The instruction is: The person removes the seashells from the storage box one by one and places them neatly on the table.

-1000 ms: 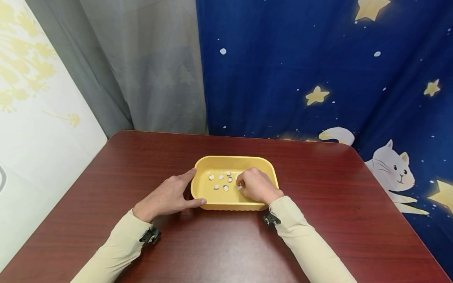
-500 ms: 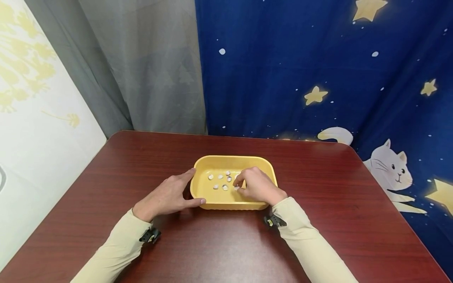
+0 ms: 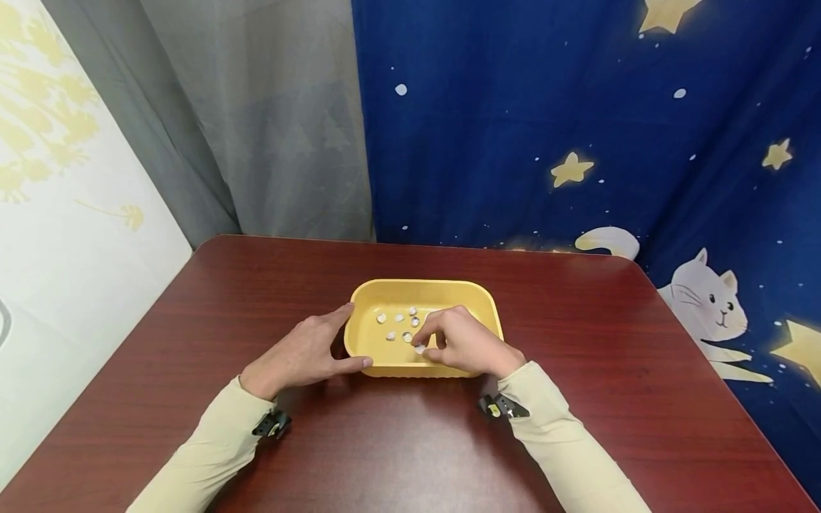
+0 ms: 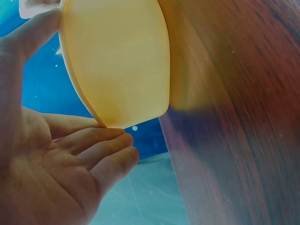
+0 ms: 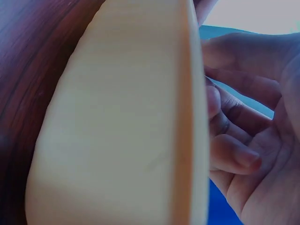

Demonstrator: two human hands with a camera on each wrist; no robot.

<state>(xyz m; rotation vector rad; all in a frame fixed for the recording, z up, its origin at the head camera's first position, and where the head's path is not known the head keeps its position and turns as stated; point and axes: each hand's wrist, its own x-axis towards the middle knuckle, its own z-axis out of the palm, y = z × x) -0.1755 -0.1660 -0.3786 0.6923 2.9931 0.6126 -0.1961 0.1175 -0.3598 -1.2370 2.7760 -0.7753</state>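
Note:
A yellow oblong tub (image 3: pixel 423 371) stands on the table with several small clear round pieces, like glass gems (image 3: pixel 407 337), spread over its floor. My left hand (image 3: pixel 301 356) reaches along the tub's left end, fingers fairly straight at its rim and the thumb at the front corner. In the left wrist view the fingers (image 4: pixel 110 164) touch the tub's wall. Inside the tub, my right hand (image 3: pixel 465 342) pinches one clear gem (image 3: pixel 420 349) between thumb and index finger, low near the front wall. The tub's side hides those fingertips in the right wrist view.
The tub sits mid-way across a dark red wooden table (image 3: pixel 410 442). Behind its far edge hang a grey curtain (image 3: pixel 282 142) and a blue curtain with stars (image 3: pixel 487 142). A white panel (image 3: pixel 77 249) stands along the left side.
My right hand has moved a little left and toward the front of the tub, along with the clear gem at its fingertips. The left hand has stayed at the tub's end.

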